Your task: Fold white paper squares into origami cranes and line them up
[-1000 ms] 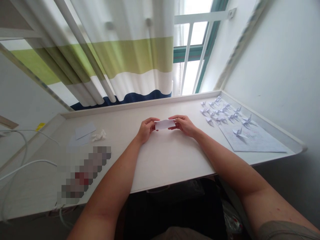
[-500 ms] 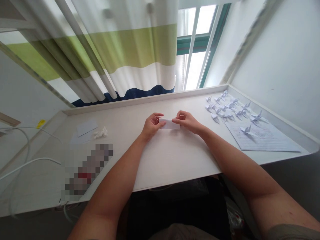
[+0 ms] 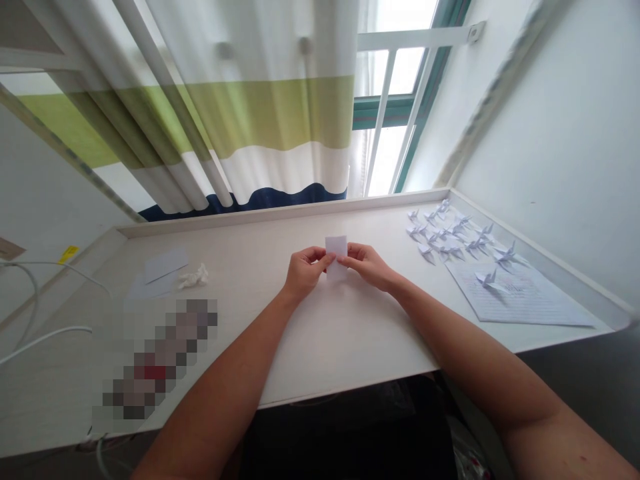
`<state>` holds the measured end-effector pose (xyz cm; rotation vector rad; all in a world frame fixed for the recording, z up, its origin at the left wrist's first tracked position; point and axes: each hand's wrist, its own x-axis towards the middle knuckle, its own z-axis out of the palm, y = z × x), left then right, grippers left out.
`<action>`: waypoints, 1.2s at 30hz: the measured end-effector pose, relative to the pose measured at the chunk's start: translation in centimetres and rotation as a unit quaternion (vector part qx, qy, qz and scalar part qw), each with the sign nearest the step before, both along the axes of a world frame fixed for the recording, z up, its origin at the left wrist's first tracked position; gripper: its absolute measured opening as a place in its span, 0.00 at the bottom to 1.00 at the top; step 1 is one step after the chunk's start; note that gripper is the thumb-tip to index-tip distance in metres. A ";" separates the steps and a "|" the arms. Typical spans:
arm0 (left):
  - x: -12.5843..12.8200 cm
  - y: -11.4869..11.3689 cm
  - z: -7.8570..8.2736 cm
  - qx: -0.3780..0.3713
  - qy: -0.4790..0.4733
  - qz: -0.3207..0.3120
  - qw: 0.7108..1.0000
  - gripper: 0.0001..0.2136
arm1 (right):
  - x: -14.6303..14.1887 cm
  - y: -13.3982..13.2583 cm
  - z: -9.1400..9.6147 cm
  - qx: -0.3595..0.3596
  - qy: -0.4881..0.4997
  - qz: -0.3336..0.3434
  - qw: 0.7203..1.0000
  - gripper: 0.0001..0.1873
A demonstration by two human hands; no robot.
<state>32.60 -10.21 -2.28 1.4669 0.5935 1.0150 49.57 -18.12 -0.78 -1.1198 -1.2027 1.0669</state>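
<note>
A small white rectangle of folded paper [image 3: 337, 246] stands upright, long side vertical, just above the middle of the desk. My left hand [image 3: 306, 270] pinches its left edge, thumb on the near face and fingers curled behind. From the other side, my right hand [image 3: 369, 263] grips the right edge the same way, and the two thumb tips nearly meet on the paper. Several white folded paper cranes [image 3: 455, 233] sit in a cluster at the far right. One more crane [image 3: 491, 280] rests on a lined, written sheet [image 3: 530, 303].
On the left of the white desk [image 3: 240, 267] lie loose paper squares [image 3: 165, 263] and a crumpled white tissue [image 3: 193, 276]. A blurred-out long object [image 3: 165, 360] lies nearer. White cables [image 3: 50, 340] cross the left edge. A raised rim runs along the back, below the curtain [image 3: 280, 113].
The paper has turned from lying wide to standing tall. Both hands have come closer together around it, and the camera view has tilted slightly up.
</note>
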 end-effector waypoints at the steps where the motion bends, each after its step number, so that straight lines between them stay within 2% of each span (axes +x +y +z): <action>1: -0.1 0.0 0.0 0.011 0.016 -0.005 1.000 0.15 | 0.0 0.0 0.0 0.010 -0.002 -0.019 1.000 0.25; 5: -0.3 0.0 -0.1 0.031 0.041 -0.016 0.999 0.14 | 0.1 0.2 -0.1 0.035 0.010 -0.083 0.996 0.25; 10: -0.2 0.0 -0.1 0.026 0.042 -0.018 0.999 0.16 | 0.3 0.2 -0.1 0.039 0.012 -0.064 0.997 0.26; 19: 0.1 0.1 -0.3 0.003 0.030 -0.039 0.999 0.16 | 0.5 0.3 -0.3 0.053 0.033 -0.075 0.995 0.22; 36: 0.4 -0.5 0.5 -0.056 0.018 -0.029 0.998 0.18 | 0.4 0.4 -0.2 0.051 0.061 -0.078 0.994 0.26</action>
